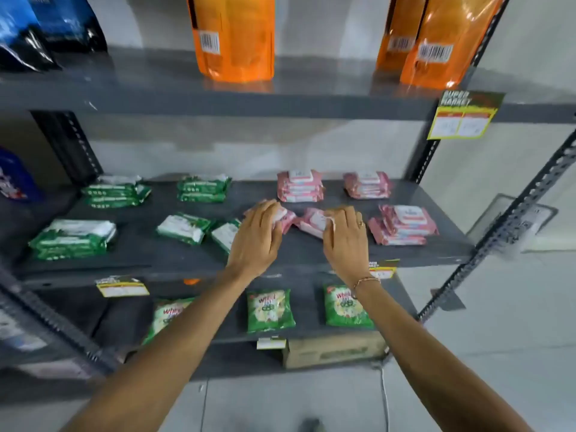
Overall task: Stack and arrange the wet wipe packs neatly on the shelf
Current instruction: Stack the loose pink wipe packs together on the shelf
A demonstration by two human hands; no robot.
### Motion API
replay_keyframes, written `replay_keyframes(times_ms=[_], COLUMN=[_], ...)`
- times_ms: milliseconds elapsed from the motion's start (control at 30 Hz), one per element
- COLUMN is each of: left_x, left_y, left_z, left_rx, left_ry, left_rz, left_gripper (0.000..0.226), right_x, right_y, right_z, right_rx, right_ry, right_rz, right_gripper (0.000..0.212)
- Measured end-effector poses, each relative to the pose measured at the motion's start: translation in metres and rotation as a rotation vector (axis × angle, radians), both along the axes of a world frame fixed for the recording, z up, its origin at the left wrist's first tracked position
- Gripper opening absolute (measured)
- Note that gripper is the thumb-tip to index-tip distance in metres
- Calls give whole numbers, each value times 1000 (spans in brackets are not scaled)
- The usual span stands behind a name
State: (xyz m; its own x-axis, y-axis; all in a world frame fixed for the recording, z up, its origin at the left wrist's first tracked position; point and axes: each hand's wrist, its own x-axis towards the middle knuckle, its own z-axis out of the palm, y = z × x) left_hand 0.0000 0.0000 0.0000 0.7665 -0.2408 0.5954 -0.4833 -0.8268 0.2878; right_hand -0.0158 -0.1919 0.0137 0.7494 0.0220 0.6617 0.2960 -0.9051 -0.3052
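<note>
1. Head camera is looking down at a dark grey metal shelf (311, 254) with perforated uprights, standing against a pale wall over a light tiled floor.
2. Orange pouches (232, 35) and blue bags (46, 26) are standing on the board above, where a yellow price tag (464, 115) is hanging from the front edge.
3. Green detergent packets (270, 310) are lying on the board below, beside a cardboard box (335, 352).
4. Green wet wipe packs (73, 238) are occupying the left half of the middle shelf: two stacks at the back, one stack at the front left, and two loose packs lying askew near the centre.
5. Pink wet wipe packs (300, 186) are sitting on the right half, with two tidy stacks at the back and a looser, slightly skewed stack (403, 224) at the front right.
6. Each pink pack is showing a white flap label on top; motion blur is hiding the print.
7. Left hand (258, 236) is resting palm down on a loose pink pack (286, 217), its fingers curling over the pack's top and pressing on it.
8. Right hand (344, 236), wearing a ring and a wrist bracelet, is covering a second loose pink pack (313, 221) just beside the first, fingers draped over its near edge.
9. Both loose packs are lying tilted on the shelf between the back stacks and the front edge, nearly touching each other.
10. Whether either hand is actually clamping its pack or only touching it, I cannot tell.
</note>
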Motion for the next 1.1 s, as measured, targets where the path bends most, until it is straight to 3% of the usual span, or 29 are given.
replay_keyframes(times_ms=[200, 433, 567, 667, 900, 1100], left_x=[-7, 5, 7, 11, 15, 21], left_y=[-21, -13, -10, -10, -2, 0], left_z=[-94, -122, -131, -135, -145, -150], left_rx=[141, 230, 250, 289, 259, 248], left_ry=[315, 361, 370, 386, 364, 306], left_rz=[44, 221, 277, 303, 265, 243], left_gripper=[43, 51, 54, 54, 56, 49], right_x=[45, 104, 136, 152, 175, 177], right_y=[-47, -58, -36, -10, 44, 57], right_z=[-48, -55, -53, -44, -50, -52], right_rx=[74, 101, -15, -99, -292, -156], right_ry=[382, 500, 564, 644, 759, 704], right_rz=[49, 155, 293, 343, 243, 160], right_gripper=[22, 23, 22, 33, 82, 70])
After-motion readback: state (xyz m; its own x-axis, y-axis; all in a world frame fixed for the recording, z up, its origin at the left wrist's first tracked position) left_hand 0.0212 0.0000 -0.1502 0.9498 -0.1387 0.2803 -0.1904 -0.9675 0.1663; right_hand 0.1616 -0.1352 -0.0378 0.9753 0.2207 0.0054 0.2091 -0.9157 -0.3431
